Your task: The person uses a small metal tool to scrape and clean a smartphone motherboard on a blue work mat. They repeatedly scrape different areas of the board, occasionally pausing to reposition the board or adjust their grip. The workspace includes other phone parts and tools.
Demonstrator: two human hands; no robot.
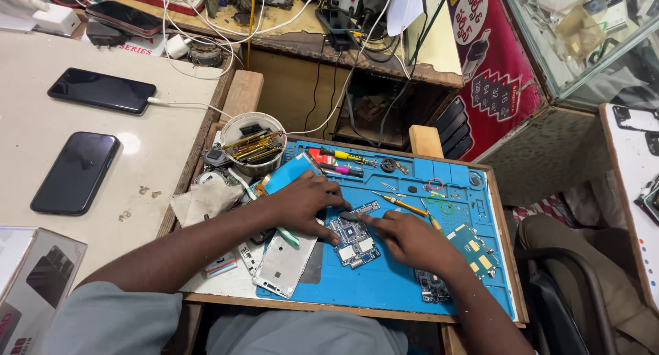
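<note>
- Head view: small blue circuit board (pixel 355 240) lies flat on the blue work mat (pixel 384 279), near the mat's middle, between both hands.
- Left hand (pixel 302 205) rests on the mat just left of the board; fingers spread, thumb tip touching the board's lower left edge, forefinger reaching toward its top. Grip half open, pinning rather than enclosing.
- Right hand (pixel 412 240) sits just right of the board; fingertips pinched together at the board's top edge on a small dark piece (pixel 349 216). Cannot tell what that piece is.
- White phone frame (pixel 285 259) lies under the left wrist, hanging over the mat's left edge.
- Second circuit board (pixel 473 249), teal with yellow patches, lies right of the right hand.
- Orange-handled tool (pixel 401 204) lies on the mat above the right hand; screwdrivers (pixel 347 156) sit near the mat's top edge.
- White tub (pixel 252 144) holding tweezers stands at the mat's upper left corner.
- Two dark phones (pixel 75 171) (pixel 101 91) lie on the pale desk (pixel 158 142) to the left, well apart from the mat; the farther one has a white cable plugged in.
</note>
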